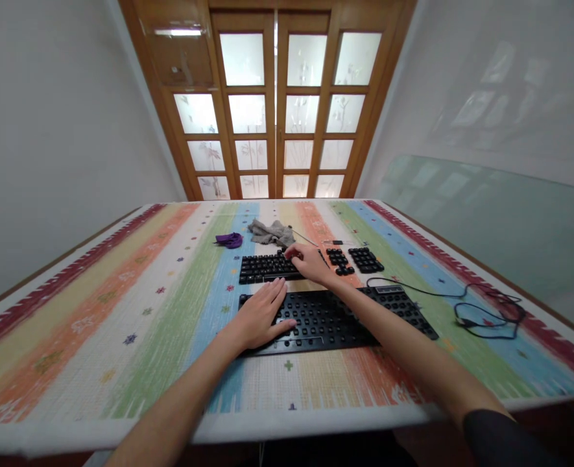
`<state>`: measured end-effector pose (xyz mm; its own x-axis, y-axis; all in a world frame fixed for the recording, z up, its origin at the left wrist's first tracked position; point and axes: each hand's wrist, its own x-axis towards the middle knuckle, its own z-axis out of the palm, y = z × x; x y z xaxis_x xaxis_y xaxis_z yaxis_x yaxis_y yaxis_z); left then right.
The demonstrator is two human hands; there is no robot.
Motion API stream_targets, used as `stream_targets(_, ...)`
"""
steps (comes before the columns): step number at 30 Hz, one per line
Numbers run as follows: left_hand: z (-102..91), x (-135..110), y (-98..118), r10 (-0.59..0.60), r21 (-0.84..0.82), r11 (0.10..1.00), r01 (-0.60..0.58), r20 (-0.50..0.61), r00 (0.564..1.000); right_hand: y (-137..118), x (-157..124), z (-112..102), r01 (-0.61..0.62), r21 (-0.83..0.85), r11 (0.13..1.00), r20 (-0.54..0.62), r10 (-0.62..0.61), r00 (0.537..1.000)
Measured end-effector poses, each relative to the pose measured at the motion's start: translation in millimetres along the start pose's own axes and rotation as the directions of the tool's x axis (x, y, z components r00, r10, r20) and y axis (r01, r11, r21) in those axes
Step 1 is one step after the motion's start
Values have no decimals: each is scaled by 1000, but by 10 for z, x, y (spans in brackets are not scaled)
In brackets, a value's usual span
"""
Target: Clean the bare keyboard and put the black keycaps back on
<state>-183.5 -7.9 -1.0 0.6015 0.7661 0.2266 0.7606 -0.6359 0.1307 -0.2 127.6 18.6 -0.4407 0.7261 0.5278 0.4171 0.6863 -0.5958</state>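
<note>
A black keyboard base [310, 318], its keycaps off and its key posts bare, lies in front of me. My left hand [262, 314] rests flat on its left end, fingers stretched out. Beyond the base, loose black keycaps [262, 264] are laid out in rows like a keyboard. Over the far edge of these rows, my right hand [306, 261] has its fingers curled together in a pinch. Whatever may be between the fingertips is too small to make out. The right forearm hides part of the base.
Further keycap groups [338, 258] and a number-pad block of keycaps [366, 259] lie to the right. A grey cloth [271, 232], a purple cloth [229, 240] and a thin tool [335, 242] lie farther back. The keyboard's cable [491, 321] coils at the right on the striped tablecloth [170, 311].
</note>
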Motion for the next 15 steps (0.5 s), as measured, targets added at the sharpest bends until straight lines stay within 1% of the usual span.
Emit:
stream_targets(2,-6,3,4,8,-1,1000,-8,-1,1000,73,192,4,31,-120,992,26,-28,999)
stream_targets(5,-12,7,13,-2,1,1000,2,3,1000,177,418,35,98,-290,952,135,-61,989)
stream_targets(9,-16,10,18,-17,-21,1000,18,30,999,300,578,82,134,-351,927,207,-63,976)
stream_targets(15,1,7,7,-20,-28,999,21,41,999,409,637,129,144,-415,899,271,-29,962)
